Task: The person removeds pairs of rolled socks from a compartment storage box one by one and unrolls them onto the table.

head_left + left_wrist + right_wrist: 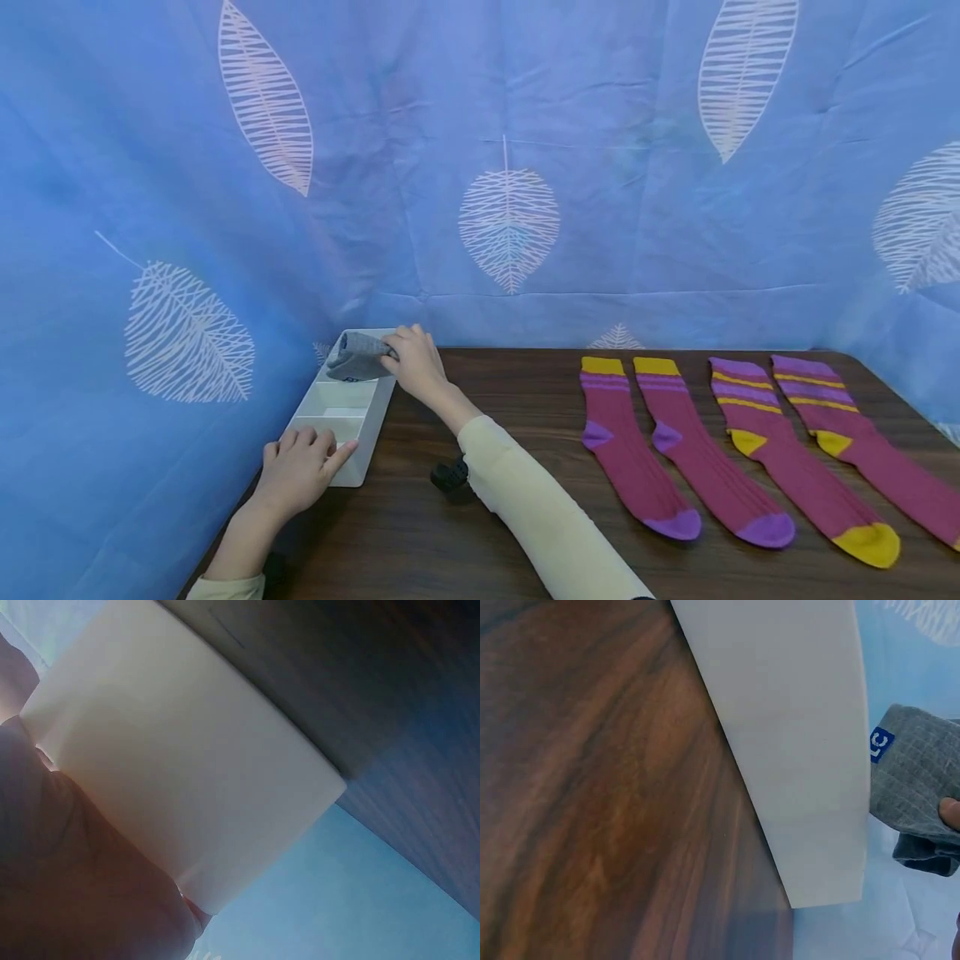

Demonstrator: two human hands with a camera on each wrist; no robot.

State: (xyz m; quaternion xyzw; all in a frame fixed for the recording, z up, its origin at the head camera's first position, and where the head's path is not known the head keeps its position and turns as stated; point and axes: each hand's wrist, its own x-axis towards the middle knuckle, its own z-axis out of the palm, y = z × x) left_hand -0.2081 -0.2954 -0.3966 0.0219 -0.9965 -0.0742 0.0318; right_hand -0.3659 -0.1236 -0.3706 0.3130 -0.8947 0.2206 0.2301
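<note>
A folded grey ribbed sock [360, 357] with a small blue label hangs over the far compartment of a white divided box [378, 421]. My right hand [417, 360] pinches the sock by its right end. In the right wrist view the sock [915, 772] shows past the box's rim, with a thumb on it and a darker fold hanging below. At the near end of the box my left hand [298, 468] grips the rim, thumb across the right edge and fingers toward the left. The left wrist view shows that hand [82, 862] against the box's end wall [180, 757].
Two maroon socks with purple toes, including one sock [637, 450], lie flat on the dark wooden table [517, 392]. Right of them lie two striped maroon socks with yellow heels, one at the edge of view [892, 458]. A blue leaf-patterned curtain [420, 208] borders the table.
</note>
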